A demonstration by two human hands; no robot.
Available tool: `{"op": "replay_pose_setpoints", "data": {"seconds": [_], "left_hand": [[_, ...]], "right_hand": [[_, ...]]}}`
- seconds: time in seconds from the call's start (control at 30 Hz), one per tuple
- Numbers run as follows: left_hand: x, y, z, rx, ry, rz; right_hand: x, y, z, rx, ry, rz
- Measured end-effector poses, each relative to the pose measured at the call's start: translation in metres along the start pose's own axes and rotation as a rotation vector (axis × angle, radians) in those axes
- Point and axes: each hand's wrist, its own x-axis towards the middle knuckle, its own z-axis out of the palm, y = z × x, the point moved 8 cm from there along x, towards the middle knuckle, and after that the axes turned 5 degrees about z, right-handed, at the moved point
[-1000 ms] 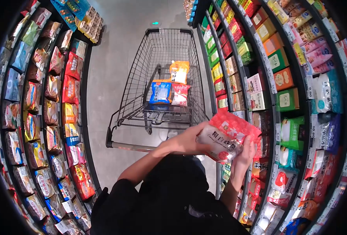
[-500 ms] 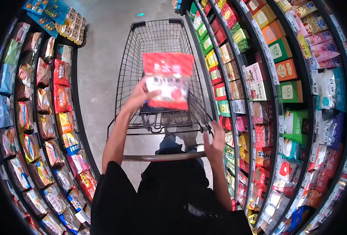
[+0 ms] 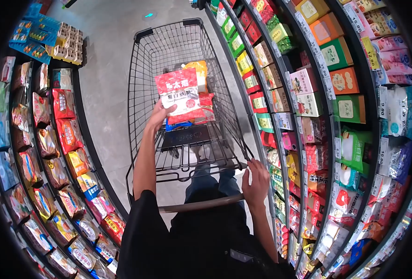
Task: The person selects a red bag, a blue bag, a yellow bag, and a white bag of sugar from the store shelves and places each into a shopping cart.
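Snack shelves (image 3: 62, 153) stand left and box shelves (image 3: 317, 93) right of the wire cart (image 3: 141, 79). The right hand (image 3: 256, 182) has its grip clamped on the near cart handle (image 3: 201, 203). The left hand (image 3: 160, 113) has its grip clamped on a red-and-white bag (image 3: 180, 91), upright inside the cart over other packets (image 3: 205, 100).

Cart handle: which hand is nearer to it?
Right. The right hand grips the cart handle at its right end; the left hand is out over the basket, holding the red-and-white bag.

one head-worn camera looks steeply down, close over an aisle.
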Motion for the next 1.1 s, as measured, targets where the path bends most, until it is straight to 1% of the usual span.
{"op": "replay_pose_setpoints", "data": {"seconds": [0.07,0.13,0.2,0.27,0.3,0.37,0.5,0.53,0.6,0.63,0.67,0.73,0.77,0.8,0.87,0.9,0.93,1.0,1.07,1.1], "left_hand": [[0.011,-0.005,-0.011,0.006,-0.019,-0.009],[0.022,0.002,-0.023,-0.019,0.026,0.070],[0.033,0.007,-0.029,-0.048,0.037,0.047],[0.057,0.010,-0.051,0.070,0.138,0.108],[0.075,0.004,-0.065,0.143,0.154,0.120],[0.106,-0.002,-0.078,0.180,0.134,0.131],[0.169,-0.020,-0.102,0.268,0.121,0.119],[0.180,-0.025,-0.109,0.291,0.133,0.097],[0.208,-0.046,-0.134,0.359,0.102,0.056],[0.213,-0.044,-0.129,0.302,0.105,0.091],[0.232,-0.067,-0.141,0.299,0.085,0.087],[0.267,-0.111,-0.164,0.520,-0.048,0.181],[0.283,-0.149,-0.198,0.571,0.138,0.130],[0.287,-0.171,-0.203,0.574,0.126,0.112],[0.284,-0.177,-0.216,0.786,0.346,0.207],[0.244,-0.122,-0.154,1.033,0.388,0.268],[0.247,-0.124,-0.145,1.029,0.376,0.281],[0.225,-0.131,-0.161,1.125,0.646,0.252],[0.205,-0.132,-0.146,1.175,0.647,0.282],[0.197,-0.137,-0.136,1.296,0.651,0.255]], "right_hand": [[0.001,0.000,-0.001,-0.003,0.016,0.004],[0.003,0.000,-0.003,0.007,0.019,0.023],[0.003,0.002,-0.002,0.017,0.017,0.018],[0.006,0.001,-0.003,0.032,0.013,0.031],[0.004,0.003,-0.001,0.012,0.009,0.034],[0.003,0.007,-0.001,-0.015,0.035,0.060],[0.007,0.007,0.000,-0.065,-0.013,0.076],[0.007,0.008,0.003,-0.087,-0.038,0.074],[0.008,0.011,0.005,-0.131,-0.012,0.095],[0.008,0.012,0.005,-0.114,-0.001,0.083],[0.009,0.012,0.005,-0.098,0.012,0.069],[0.011,0.014,0.006,-0.135,0.005,0.086],[0.013,0.014,0.007,-0.137,-0.015,0.090],[0.015,0.013,0.006,-0.135,-0.036,0.093],[0.019,0.012,0.004,-0.138,-0.053,0.107],[0.020,0.012,0.004,-0.105,-0.047,0.104],[0.022,0.013,0.004,-0.074,-0.034,0.101],[0.022,0.016,0.001,-0.092,-0.033,0.103],[0.019,0.019,0.001,-0.094,-0.036,0.097],[0.017,0.019,0.000,-0.073,-0.002,0.081]]}}
